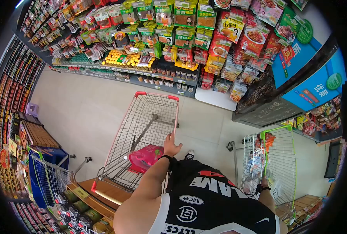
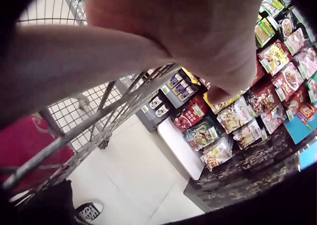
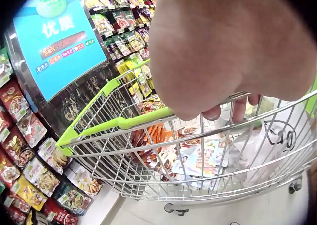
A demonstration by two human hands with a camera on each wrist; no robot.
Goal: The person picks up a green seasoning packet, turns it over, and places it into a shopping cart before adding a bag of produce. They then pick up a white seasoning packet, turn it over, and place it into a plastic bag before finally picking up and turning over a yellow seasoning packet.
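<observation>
A shopping cart with red trim [image 1: 140, 93] stands in front of the person, a bright pink package [image 1: 146, 158] lying in it. On this cart's right side rim rests the left hand [image 1: 172, 146], its thumb spread away from the fingers. In the left wrist view the palm and thumb [image 2: 218, 93] show close above the wire side. The right hand [image 1: 264, 182] grips the side rim of a second cart, green-trimmed [image 3: 121, 122]; fingertips [image 3: 238, 110] curl over to the far side of the rim. Packets [image 3: 198, 158] and a white plastic bag [image 3: 277, 136] lie in that cart.
Shelves of hanging seasoning packets [image 1: 185, 17] line the far side, jars [image 1: 185, 74] below. At right stands a dark pillar with blue signs [image 1: 315, 91]. Another green-trimmed cart [image 1: 50, 171] and a wooden display [image 1: 103, 193] with large jars are at left. Pale floor tiles [image 1: 83, 97] lie between.
</observation>
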